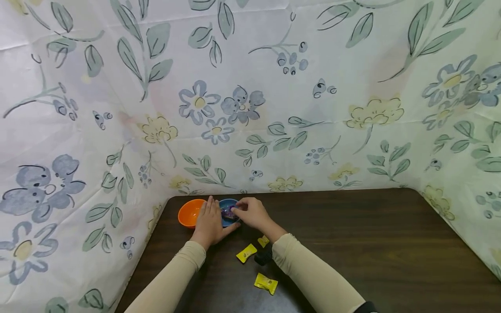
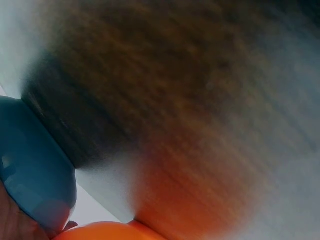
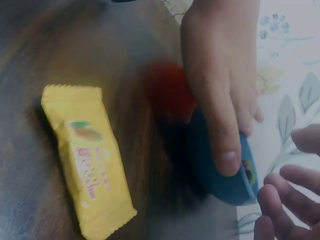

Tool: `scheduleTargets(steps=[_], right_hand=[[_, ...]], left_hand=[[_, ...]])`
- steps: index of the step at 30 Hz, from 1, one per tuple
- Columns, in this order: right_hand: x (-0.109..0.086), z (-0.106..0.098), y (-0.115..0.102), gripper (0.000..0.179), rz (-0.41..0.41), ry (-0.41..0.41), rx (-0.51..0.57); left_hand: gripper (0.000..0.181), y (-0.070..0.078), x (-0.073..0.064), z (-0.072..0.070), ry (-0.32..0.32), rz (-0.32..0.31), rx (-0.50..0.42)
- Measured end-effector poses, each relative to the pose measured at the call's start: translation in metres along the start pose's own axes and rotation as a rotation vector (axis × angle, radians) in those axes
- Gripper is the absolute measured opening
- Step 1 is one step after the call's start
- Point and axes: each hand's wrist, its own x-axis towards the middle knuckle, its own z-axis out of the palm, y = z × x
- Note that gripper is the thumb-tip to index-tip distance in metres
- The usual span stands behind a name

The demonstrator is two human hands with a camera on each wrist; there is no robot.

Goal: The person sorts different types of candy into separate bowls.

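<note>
A small blue bowl [image 1: 228,224] stands near the far left of the table, with purple shiny wrapped pieces [image 1: 228,213] inside. My left hand [image 1: 208,224] rests against the bowl's left side, fingers straight, thumb stretched along its near side. My right hand [image 1: 252,214] reaches over the bowl's right rim, fingertips by the purple pieces. In the right wrist view, the fingers of the right hand [image 3: 285,197] are loosely bent beside the blue bowl [image 3: 207,165], thumb apart, with nothing visible between them. The left thumb [image 3: 227,150] lies on the bowl's outside there.
An orange bowl [image 1: 189,214] sits left of my left hand. Yellow wrapped packets lie nearer me: one packet [image 1: 246,253], another packet [image 1: 266,283] and a third [image 1: 263,241] by the right wrist. Floral cloth [image 1: 274,165] hangs behind the dark table [image 1: 352,243].
</note>
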Motion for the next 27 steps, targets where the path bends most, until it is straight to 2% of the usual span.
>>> scheduleTargets(steps=[6, 13, 24, 27], right_hand=[[-0.008, -0.007, 0.007, 0.013, -0.014, -0.010, -0.014], [-0.018, -0.018, 0.016, 0.011, -0.053, -0.034, -0.061], [-0.042, -0.040, 0.028, 0.012, -0.080, -0.173, -0.259], [-0.049, -0.044, 0.032, 0.014, -0.089, -0.241, -0.359]], left_hand=[[0.120, 0.002, 0.000, 0.000, -0.003, 0.000, 0.009], [0.121, 0.003, 0.001, -0.001, -0.005, -0.008, -0.017], [0.122, 0.003, 0.001, -0.002, 0.010, -0.023, -0.007], [0.122, 0.004, 0.000, -0.002, 0.006, -0.017, -0.017]])
